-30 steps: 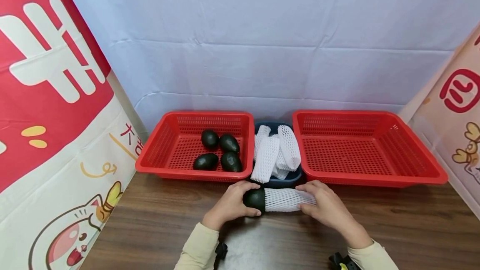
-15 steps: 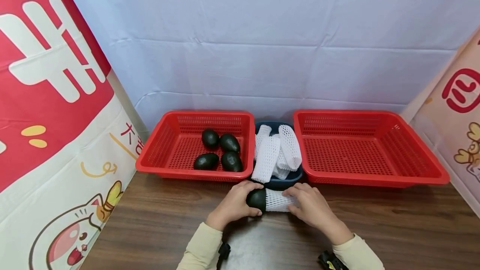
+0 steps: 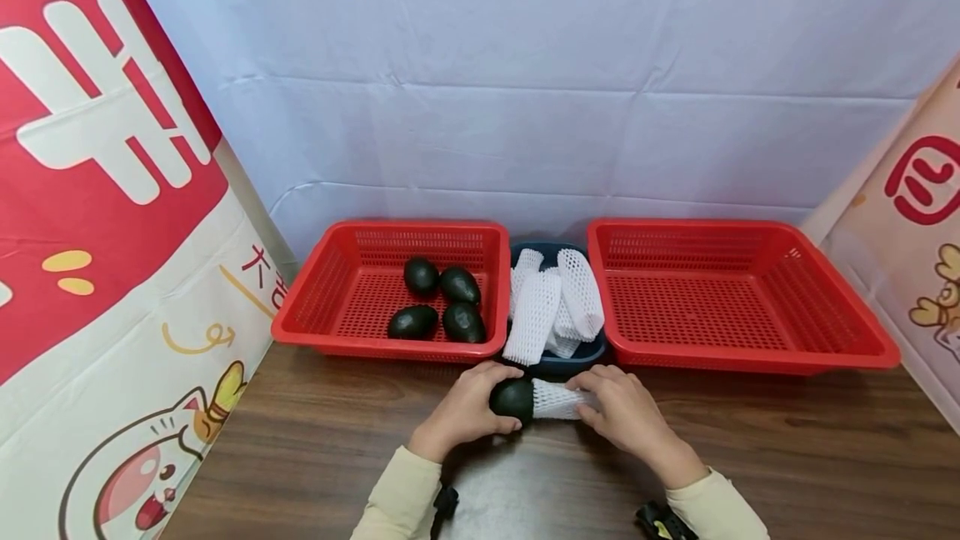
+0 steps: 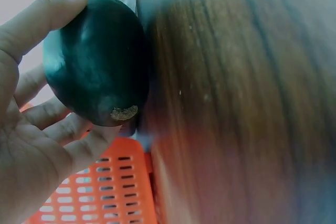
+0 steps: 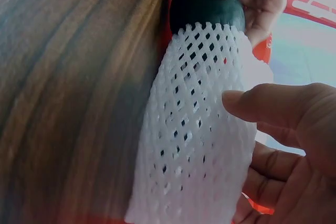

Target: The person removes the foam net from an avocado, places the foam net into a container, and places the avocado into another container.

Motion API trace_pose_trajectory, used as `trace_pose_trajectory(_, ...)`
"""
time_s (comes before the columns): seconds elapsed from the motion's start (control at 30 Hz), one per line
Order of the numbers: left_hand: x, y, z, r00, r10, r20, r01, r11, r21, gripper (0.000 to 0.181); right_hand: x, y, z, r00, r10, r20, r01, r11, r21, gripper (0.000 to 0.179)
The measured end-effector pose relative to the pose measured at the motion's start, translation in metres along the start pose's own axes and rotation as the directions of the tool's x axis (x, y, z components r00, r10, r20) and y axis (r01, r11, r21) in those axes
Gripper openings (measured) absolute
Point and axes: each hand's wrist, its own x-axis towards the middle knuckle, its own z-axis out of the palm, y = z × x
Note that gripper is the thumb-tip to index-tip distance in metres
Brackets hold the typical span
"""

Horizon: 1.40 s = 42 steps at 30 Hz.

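Note:
My left hand point(image 3: 471, 407) grips a dark green avocado point(image 3: 512, 401) at its left end, thumb and fingers curled round it. In the left wrist view the avocado point(image 4: 100, 61) shows its brown stem scar. A white foam net sleeve point(image 3: 553, 400) covers the avocado's right part; dark skin shows through the mesh of the sleeve point(image 5: 194, 119) in the right wrist view. My right hand point(image 3: 626, 411) holds the sleeve around its middle, thumb point(image 5: 262, 103) on the near side and fingers behind. The sleeve's far right end is hidden under that hand in the head view.
Several avocados point(image 3: 412, 322) lie in the left red basket point(image 3: 315, 340). A dark blue bin point(image 3: 558, 367) with several foam sleeves point(image 3: 534, 319) stands between it and the right red basket point(image 3: 750, 357). The wooden table point(image 3: 300, 440) extends in front.
My right hand has moved left along the foam sleeve, closer to the avocado, mostly in the first half second. My left hand keeps its grip, shifting only slightly.

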Motion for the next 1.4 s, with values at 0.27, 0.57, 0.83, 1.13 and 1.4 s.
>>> trace_pose_trajectory(0.27, -0.015, -0.001, -0.017, 0.997, -0.078, -0.008, 0.078, 0.997, 0.010, 0.059, -0.003, 0.000, -0.007, 0.999, 0.048, 0.026, -0.048, 0.999, 0.001, 0.033)
trace_pose_trajectory(0.57, -0.024, -0.005, -0.028, 0.994, -0.109, -0.012, 0.109, 0.994, -0.010, 0.058, -0.005, 0.001, -0.009, 0.999, 0.039, 0.016, -0.039, 0.999, -0.005, 0.037)
trace_pose_trajectory(0.83, -0.023, 0.000, -0.028, 0.994, -0.111, 0.010, 0.111, 0.994, -0.002, 0.057, -0.008, 0.001, -0.010, 0.998, 0.053, 0.045, -0.054, 0.998, 0.011, 0.039)
trace_pose_trajectory(1.13, -0.027, 0.013, -0.038, 0.992, -0.115, -0.049, 0.113, 0.993, -0.036, 0.057, -0.007, -0.005, -0.026, 0.964, 0.122, 0.234, -0.139, 0.989, 0.057, 0.048)
trace_pose_trajectory(1.4, -0.028, 0.016, -0.040, 0.990, -0.130, -0.061, 0.128, 0.991, -0.035, 0.057, -0.008, -0.005, -0.031, 0.956, 0.132, 0.263, -0.159, 0.984, 0.085, 0.048)
